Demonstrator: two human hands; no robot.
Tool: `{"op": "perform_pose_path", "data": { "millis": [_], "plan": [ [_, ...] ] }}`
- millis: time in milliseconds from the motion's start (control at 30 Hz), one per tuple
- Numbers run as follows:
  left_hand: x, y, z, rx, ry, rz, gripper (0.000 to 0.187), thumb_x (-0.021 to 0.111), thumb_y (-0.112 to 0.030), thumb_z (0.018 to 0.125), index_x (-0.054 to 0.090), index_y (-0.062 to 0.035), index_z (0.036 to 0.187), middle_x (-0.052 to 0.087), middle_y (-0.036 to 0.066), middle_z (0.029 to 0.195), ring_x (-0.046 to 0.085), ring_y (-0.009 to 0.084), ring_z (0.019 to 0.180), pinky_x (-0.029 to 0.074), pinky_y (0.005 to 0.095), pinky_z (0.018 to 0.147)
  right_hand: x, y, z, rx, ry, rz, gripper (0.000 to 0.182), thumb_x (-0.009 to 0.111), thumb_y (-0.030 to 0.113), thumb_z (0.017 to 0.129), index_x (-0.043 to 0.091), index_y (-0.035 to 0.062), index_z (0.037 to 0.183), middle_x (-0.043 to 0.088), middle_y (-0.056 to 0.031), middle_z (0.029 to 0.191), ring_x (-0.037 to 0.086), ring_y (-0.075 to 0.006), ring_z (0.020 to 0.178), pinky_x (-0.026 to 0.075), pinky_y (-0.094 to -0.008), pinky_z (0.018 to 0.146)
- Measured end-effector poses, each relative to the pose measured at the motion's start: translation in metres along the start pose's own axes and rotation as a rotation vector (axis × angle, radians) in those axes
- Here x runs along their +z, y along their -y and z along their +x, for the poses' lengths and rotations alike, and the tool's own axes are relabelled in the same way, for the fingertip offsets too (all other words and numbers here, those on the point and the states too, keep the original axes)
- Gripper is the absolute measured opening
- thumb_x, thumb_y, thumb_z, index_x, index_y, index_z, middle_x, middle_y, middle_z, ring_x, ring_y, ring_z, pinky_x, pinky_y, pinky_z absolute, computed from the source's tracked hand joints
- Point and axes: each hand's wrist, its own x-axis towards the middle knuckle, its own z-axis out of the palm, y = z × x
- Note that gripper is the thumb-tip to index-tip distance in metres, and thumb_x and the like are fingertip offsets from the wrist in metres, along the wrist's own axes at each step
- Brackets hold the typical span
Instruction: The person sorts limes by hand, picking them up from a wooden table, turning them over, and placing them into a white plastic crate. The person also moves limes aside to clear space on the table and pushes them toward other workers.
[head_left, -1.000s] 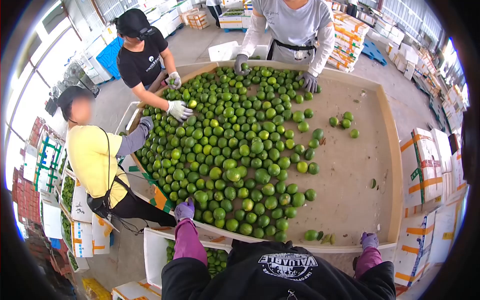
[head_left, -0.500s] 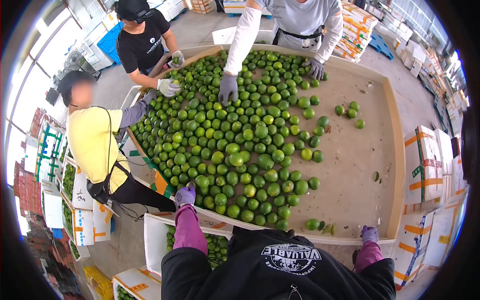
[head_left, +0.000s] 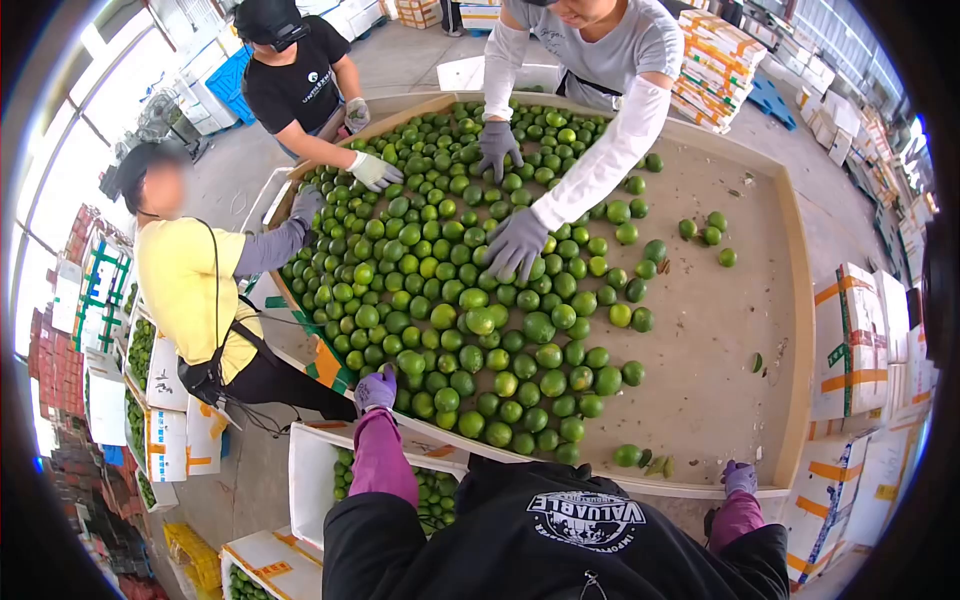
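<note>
A wide, rimmed sorting table holds a thick spread of green limes. At its near left edge, my left hand, in a purple glove, is closed over the rim beside the limes. My right hand, gloved the same way, grips the near rim close to the right corner. Neither hand has a lime in it. A few limes and a leaf scrap lie on the bare board left of my right hand.
Opposite me, a co-worker in grey gloves reaches over the limes. Two more people stand at the left side, one with white gloves. A foam box of limes sits below my left arm. Stacked boxes rise on the right.
The co-worker opposite has leaned in, one grey glove moving left over the limes. A white-gloved hand has reached further right. My hands have stayed on the rim.
</note>
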Motion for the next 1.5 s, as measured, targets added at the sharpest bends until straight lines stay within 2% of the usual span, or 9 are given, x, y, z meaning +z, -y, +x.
{"op": "perform_pose_path", "data": {
  "millis": [100, 167, 533, 800, 900, 1033, 1167, 1333, 1500],
  "plan": [
    [0.001, 0.0, 0.001, 0.005, -0.025, -0.003, 0.058, 0.041, -0.057, 0.089, 0.072, -0.0091, 0.075, 0.067, 0.019, 0.08, 0.066, 0.0376, 0.079, 0.05, 0.0475, 0.071, -0.011, 0.013, -0.018, -0.084, -0.182, -0.13, 0.037, 0.056, 0.04, 0.083, 0.074, 0.009, 0.073, 0.068, -0.0076, 0.063, 0.066, -0.0249, 0.062, 0.05, -0.0372, 0.065],
    [0.002, 0.001, 0.002, 0.011, 0.007, 0.005, 0.058, 0.041, -0.057, 0.089, 0.072, -0.0095, 0.076, 0.068, 0.019, 0.081, 0.066, 0.0375, 0.081, 0.05, 0.0471, 0.072, -0.025, 0.028, -0.03, -0.014, -0.033, -0.11, 0.038, 0.057, 0.041, 0.084, 0.074, 0.0088, 0.073, 0.068, -0.0073, 0.063, 0.066, -0.0245, 0.063, 0.051, -0.037, 0.066],
    [0.003, 0.002, 0.004, -0.018, 0.028, 0.012, 0.058, 0.039, -0.056, 0.09, 0.072, -0.0093, 0.08, 0.068, 0.019, 0.085, 0.066, 0.0364, 0.083, 0.05, 0.0465, 0.075, -0.029, 0.033, -0.032, -0.02, -0.007, -0.111, 0.036, 0.057, 0.038, 0.084, 0.073, 0.0083, 0.073, 0.069, -0.0063, 0.064, 0.067, -0.0217, 0.063, 0.05, -0.0353, 0.065],
    [0.005, 0.002, 0.004, -0.015, 0.034, 0.01, 0.058, 0.039, -0.057, 0.09, 0.072, -0.0106, 0.08, 0.068, 0.017, 0.083, 0.066, 0.0351, 0.081, 0.05, 0.0459, 0.073, -0.011, 0.008, -0.011, -0.023, 0.062, 0.192, 0.038, 0.056, 0.034, 0.087, 0.071, 0.0021, 0.074, 0.067, -0.0094, 0.061, 0.064, -0.0206, 0.057, 0.048, -0.0345, 0.058],
    [-0.002, -0.003, 0.003, -0.029, 0.069, 0.033, 0.058, 0.037, -0.056, 0.091, 0.073, -0.0107, 0.083, 0.069, 0.017, 0.086, 0.066, 0.035, 0.083, 0.05, 0.0459, 0.075, -0.029, 0.029, -0.032, -0.037, 0.039, 0.006, 0.037, 0.056, 0.034, 0.087, 0.071, 0.0026, 0.075, 0.067, -0.0087, 0.062, 0.065, -0.0195, 0.057, 0.048, -0.0343, 0.059],
    [-0.001, -0.002, 0.004, -0.033, 0.096, 0.025, 0.059, 0.036, -0.056, 0.092, 0.073, -0.0108, 0.085, 0.069, 0.016, 0.088, 0.066, 0.0352, 0.086, 0.05, 0.046, 0.078, -0.032, 0.035, -0.036, -0.048, 0.046, -0.032, 0.037, 0.056, 0.034, 0.087, 0.071, 0.0029, 0.075, 0.067, -0.0082, 0.062, 0.065, -0.0185, 0.058, 0.049, -0.0344, 0.059],
    [-0.002, -0.001, 0.004, -0.027, 0.104, 0.016, 0.059, 0.035, -0.055, 0.092, 0.073, -0.0104, 0.086, 0.069, 0.016, 0.089, 0.066, 0.0349, 0.087, 0.05, 0.0462, 0.079, -0.014, 0.012, -0.014, -0.022, 0.057, 0.13, 0.036, 0.057, 0.032, 0.088, 0.071, 0.0017, 0.075, 0.068, -0.0081, 0.062, 0.067, -0.019, 0.059, 0.049, -0.0345, 0.059],
    [0.011, 0.005, 0.003, 0.013, -0.149, -0.041, 0.055, 0.042, -0.051, 0.092, 0.069, -0.0092, 0.07, 0.066, 0.018, 0.073, 0.065, 0.0376, 0.072, 0.05, 0.0488, 0.066, -0.013, 0.014, -0.015, -0.014, 0.056, 0.177, 0.037, 0.057, 0.032, 0.089, 0.071, 0.0009, 0.075, 0.068, -0.0078, 0.062, 0.067, -0.0191, 0.06, 0.049, -0.0339, 0.06],
    [0.014, 0.006, 0.003, 0.054, -0.214, -0.07, 0.051, 0.046, -0.049, 0.09, 0.069, -0.0076, 0.07, 0.065, 0.019, 0.073, 0.064, 0.0381, 0.072, 0.05, 0.0491, 0.067, -0.016, 0.016, -0.017, -0.029, 0.054, 0.131, 0.037, 0.058, 0.034, 0.088, 0.071, 0.0004, 0.079, 0.069, -0.0086, 0.066, 0.067, -0.0194, 0.059, 0.049, -0.0341, 0.06]
  ]
}}
